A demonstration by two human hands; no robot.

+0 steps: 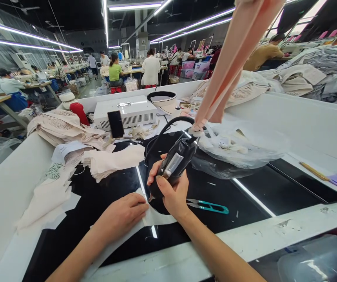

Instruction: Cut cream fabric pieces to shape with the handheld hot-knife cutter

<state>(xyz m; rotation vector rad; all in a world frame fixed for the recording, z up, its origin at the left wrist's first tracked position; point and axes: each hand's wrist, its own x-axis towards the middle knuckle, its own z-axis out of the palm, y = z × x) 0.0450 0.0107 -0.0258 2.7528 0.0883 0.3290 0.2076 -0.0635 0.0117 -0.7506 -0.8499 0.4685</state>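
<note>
My right hand (170, 192) is wrapped round a black corded hand tool (174, 162), its tip pointing down at a pale piece of fabric (153, 214) on the glossy black tabletop (245, 203). My left hand (124, 215) lies on that fabric just left of the tool tip, fingers curled down and pressing it flat. The tool's black cable (168, 125) loops up and back over the table.
Teal thread snips (208, 206) lie right of my right hand. Beige fabric stacks (109, 160) sit to the left, a clear plastic bag (241, 145) behind the tool, a white box machine (127, 111) and a phone (116, 123) farther back. Peach straps (230, 70) hang overhead. Other workers sit in the background.
</note>
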